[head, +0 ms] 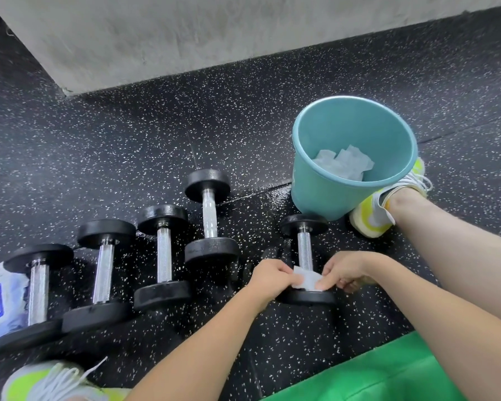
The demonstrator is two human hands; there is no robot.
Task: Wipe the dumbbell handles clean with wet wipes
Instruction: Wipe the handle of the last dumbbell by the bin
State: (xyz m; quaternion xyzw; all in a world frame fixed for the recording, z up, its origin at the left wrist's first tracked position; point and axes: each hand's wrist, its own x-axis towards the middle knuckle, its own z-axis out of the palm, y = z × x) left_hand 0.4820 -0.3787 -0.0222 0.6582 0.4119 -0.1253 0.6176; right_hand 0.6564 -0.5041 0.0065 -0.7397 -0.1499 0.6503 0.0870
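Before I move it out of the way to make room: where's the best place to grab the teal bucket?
Take the teal bucket by its rim on the side nearest the dumbbells, coming from above. It stands upright and open-topped, no handle shows, and a shoe crowds its right side. Only used wipes lie inside, so it is probably light.

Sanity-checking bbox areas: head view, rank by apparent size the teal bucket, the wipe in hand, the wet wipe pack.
1. teal bucket, clearly largest.
2. wet wipe pack, though cut off by the frame edge and partly behind a dumbbell, so its full size is unsure.
3. wipe, smallest, partly covered by both hands.
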